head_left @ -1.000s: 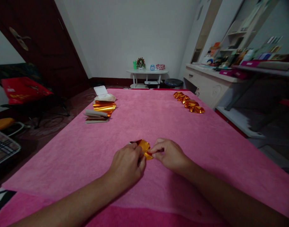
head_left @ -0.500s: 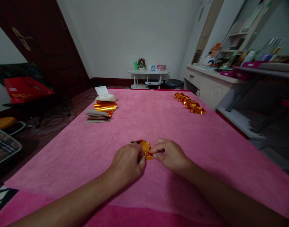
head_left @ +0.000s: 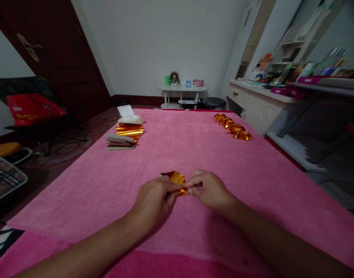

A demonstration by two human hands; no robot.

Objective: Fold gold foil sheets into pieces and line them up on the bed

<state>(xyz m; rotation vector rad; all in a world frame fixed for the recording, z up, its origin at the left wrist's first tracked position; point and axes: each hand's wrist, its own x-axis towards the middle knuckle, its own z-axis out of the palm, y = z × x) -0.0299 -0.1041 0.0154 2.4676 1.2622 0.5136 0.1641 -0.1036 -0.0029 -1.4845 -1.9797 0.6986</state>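
Note:
A piece of shiny gold foil paper [head_left: 177,177], partly folded, lies on the pink cloth [head_left: 177,143] between my hands. My left hand [head_left: 155,193] grips its left and near side, the index finger reaching across to the right edge and the thumb lower down. My right hand [head_left: 209,189] pinches the right end between thumb and fingertips. The fingertips of both hands nearly meet there and cover part of the folds.
Several crumpled gold foil pieces [head_left: 232,126] lie in a row at the far right. At the far left are gold foil sheets [head_left: 130,132], a grey-brown stack of paper [head_left: 121,141] and a white opened packet [head_left: 130,118]. A white dresser [head_left: 252,102] stands to the right.
My left index finger has stretched out to the right over the foil, toward my right fingertips. My right hand keeps its pinch in nearly the same place.

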